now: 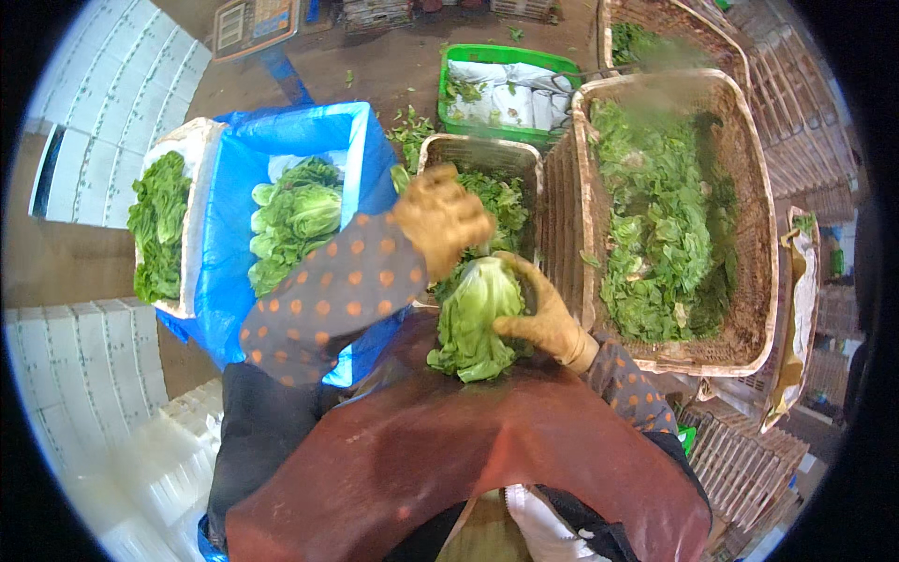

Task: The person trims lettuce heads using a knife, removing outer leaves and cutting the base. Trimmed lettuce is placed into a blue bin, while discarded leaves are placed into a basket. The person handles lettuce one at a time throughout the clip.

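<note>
My right hand (pixel 548 309), in a tan glove, holds a head of lettuce (pixel 477 319) over my lap, its pale stem end pointing away from me. Beyond that end is my left hand (pixel 446 218), also gloved and blurred; its fingers are curled, and I cannot tell if it holds anything. A brown apron (pixel 435 428) covers my lap under the lettuce. Just past both hands stands a crate (pixel 481 144) with loose leaves (pixel 506 204). To the left, heads of lettuce (pixel 302 218) lie in a container lined with blue plastic (pixel 235 211).
A large dirty crate (pixel 769 232) of leaves (pixel 657 232) stands at the right. Lettuce (pixel 161 225) fills a pale container (pixel 197 211) at the far left. A green crate (pixel 509 53) holds white packets (pixel 513 105). White foam boxes (pixel 77 365) are stacked left; a scale (pixel 256 24) stands beyond.
</note>
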Action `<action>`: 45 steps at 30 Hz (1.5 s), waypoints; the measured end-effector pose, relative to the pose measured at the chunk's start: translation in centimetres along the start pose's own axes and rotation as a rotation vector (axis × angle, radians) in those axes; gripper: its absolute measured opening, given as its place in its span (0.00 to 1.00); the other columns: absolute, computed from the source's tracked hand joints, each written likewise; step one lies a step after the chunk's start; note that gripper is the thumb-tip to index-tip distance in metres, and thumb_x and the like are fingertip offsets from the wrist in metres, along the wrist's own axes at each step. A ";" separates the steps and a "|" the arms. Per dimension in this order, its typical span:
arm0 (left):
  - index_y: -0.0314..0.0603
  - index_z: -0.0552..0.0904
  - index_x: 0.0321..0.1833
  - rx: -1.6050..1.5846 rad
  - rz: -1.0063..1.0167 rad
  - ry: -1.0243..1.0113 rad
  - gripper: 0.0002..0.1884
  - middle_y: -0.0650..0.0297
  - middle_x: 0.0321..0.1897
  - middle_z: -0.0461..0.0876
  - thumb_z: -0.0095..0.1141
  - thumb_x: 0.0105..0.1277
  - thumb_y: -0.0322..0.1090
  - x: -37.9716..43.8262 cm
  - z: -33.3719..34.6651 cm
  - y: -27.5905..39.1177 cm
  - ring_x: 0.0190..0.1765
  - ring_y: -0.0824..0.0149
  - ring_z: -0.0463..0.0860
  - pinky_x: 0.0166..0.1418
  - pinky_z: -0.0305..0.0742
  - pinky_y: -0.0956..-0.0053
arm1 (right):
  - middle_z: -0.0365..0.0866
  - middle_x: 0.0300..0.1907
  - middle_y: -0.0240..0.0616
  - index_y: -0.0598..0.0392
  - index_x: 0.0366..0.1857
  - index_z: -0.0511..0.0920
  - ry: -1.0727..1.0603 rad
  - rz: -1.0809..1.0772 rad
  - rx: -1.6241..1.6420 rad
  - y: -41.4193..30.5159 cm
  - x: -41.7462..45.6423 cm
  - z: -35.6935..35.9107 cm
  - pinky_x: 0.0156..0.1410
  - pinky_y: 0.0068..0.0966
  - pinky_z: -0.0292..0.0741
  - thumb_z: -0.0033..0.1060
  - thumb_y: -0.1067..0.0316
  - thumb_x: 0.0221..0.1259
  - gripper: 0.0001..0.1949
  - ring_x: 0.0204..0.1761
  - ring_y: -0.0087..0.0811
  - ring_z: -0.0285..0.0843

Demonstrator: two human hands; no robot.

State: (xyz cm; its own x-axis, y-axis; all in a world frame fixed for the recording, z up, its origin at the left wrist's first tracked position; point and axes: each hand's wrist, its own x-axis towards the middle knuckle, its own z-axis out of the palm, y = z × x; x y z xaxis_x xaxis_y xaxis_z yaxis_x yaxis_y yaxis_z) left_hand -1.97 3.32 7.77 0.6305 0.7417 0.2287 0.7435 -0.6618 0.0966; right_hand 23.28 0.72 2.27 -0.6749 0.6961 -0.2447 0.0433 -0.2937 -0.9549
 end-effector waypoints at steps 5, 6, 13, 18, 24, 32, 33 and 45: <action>0.43 0.45 0.82 -0.726 -0.781 0.037 0.68 0.38 0.79 0.47 0.71 0.46 0.69 -4.6 4.1 2.4 0.82 0.41 0.43 0.83 0.43 0.53 | 0.71 0.64 0.44 0.63 0.71 0.63 0.199 0.099 -0.067 2.1 -0.2 -0.7 0.73 0.30 0.65 0.77 0.62 0.55 0.41 0.65 0.34 0.68; 0.44 0.42 0.83 -0.929 -0.749 -0.151 0.69 0.37 0.79 0.47 0.75 0.46 0.63 -4.3 3.4 4.9 0.82 0.43 0.45 0.83 0.44 0.57 | 0.71 0.64 0.43 0.62 0.71 0.63 0.237 0.063 -0.013 2.2 -0.1 -0.3 0.73 0.30 0.65 0.76 0.61 0.58 0.39 0.65 0.34 0.68; 0.48 0.67 0.74 -1.670 -1.058 0.485 0.42 0.57 0.65 0.76 0.71 0.55 0.21 -8.9 5.4 1.3 0.68 0.62 0.74 0.72 0.71 0.67 | 0.71 0.67 0.44 0.60 0.71 0.64 0.279 -0.236 -0.227 0.1 5.2 0.5 0.76 0.32 0.59 0.54 0.64 0.75 0.25 0.70 0.35 0.66; 0.59 0.73 0.71 -0.229 -0.959 0.364 0.37 0.55 0.69 0.73 0.65 0.55 0.23 -16.1 -3.1 -11.9 0.71 0.58 0.72 0.77 0.63 0.50 | 0.78 0.59 0.39 0.59 0.67 0.70 0.253 -0.014 -0.099 4.4 6.4 0.1 0.70 0.29 0.68 0.55 0.74 0.71 0.22 0.63 0.32 0.73; 0.60 0.79 0.67 -0.298 -0.946 -0.110 0.36 0.59 0.69 0.75 0.64 0.51 0.22 -22.8 9.7 -19.3 0.72 0.53 0.71 0.77 0.65 0.61 | 0.79 0.56 0.39 0.61 0.62 0.73 0.353 0.343 -0.139 9.9 3.6 2.2 0.66 0.25 0.70 0.53 0.69 0.74 0.17 0.57 0.30 0.75; 0.46 0.77 0.67 -0.481 -0.700 0.124 0.30 0.52 0.66 0.76 0.66 0.60 0.37 -22.5 12.0 -20.5 0.70 0.48 0.71 0.74 0.63 0.52 | 0.81 0.54 0.37 0.59 0.61 0.73 0.582 0.564 -0.140 12.9 -7.8 -1.4 0.55 0.28 0.77 0.56 0.59 0.74 0.19 0.48 0.32 0.78; 0.46 0.78 0.66 -0.440 -0.718 0.171 0.26 0.51 0.64 0.77 0.62 0.63 0.37 -24.2 14.0 -20.5 0.69 0.47 0.72 0.74 0.63 0.51 | 0.81 0.53 0.41 0.61 0.59 0.75 0.613 0.652 -0.195 12.5 -6.9 -1.9 0.54 0.29 0.77 0.60 0.58 0.71 0.21 0.48 0.32 0.78; 0.50 0.77 0.66 -0.232 -0.805 -0.547 0.22 0.49 0.67 0.75 0.54 0.69 0.39 -19.8 7.7 -21.8 0.73 0.44 0.64 0.77 0.59 0.51 | 0.73 0.64 0.54 0.44 0.71 0.70 0.998 0.301 -0.742 3.2 11.4 -32.9 0.63 0.39 0.75 0.65 0.62 0.65 0.29 0.61 0.49 0.76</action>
State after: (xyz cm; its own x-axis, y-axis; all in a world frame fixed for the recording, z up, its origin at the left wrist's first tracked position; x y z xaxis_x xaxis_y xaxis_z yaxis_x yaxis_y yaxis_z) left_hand -28.95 3.85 -6.33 0.0173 0.8880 -0.4595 0.9689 0.0987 0.2270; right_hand 39.99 29.32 -9.07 0.2619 0.9485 -0.1784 0.7136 -0.3148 -0.6258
